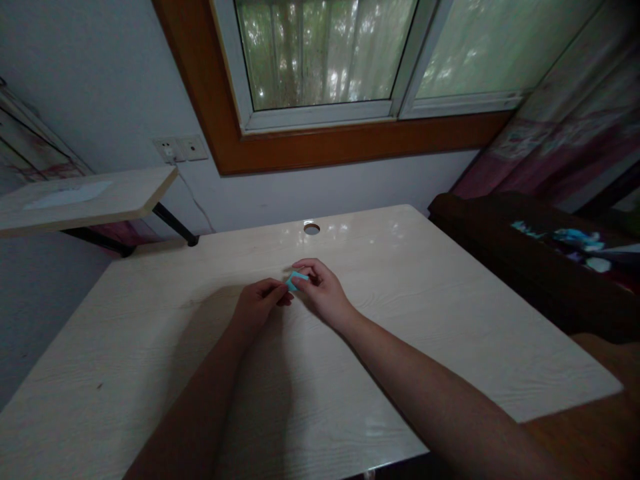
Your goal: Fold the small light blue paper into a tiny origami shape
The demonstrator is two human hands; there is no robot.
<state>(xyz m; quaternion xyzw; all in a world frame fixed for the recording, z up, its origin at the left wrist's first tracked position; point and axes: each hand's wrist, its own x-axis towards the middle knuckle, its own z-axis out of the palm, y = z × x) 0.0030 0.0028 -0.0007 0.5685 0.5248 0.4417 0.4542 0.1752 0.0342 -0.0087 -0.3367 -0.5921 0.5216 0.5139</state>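
A small light-blue folded piece, which looks like paper point(296, 280), is held between my two hands above the middle of the desk. My left hand point(257, 303) pinches its left corner between thumb and fingers. On the other side, my right hand point(324, 290) grips it with the thumb on top and the index finger curled behind. The fingers cover part of its edges, so its full shape is hidden. Beneath both hands lies the pale wood-grain desk top point(400, 300).
A raised shelf point(140, 190) on black legs stands at the back left, near a wall socket point(180, 149) with a white cable. A round cable hole point(312, 229) sits near the desk's back edge. A window is ahead; dark furniture point(500, 253) with colourful items stands right.
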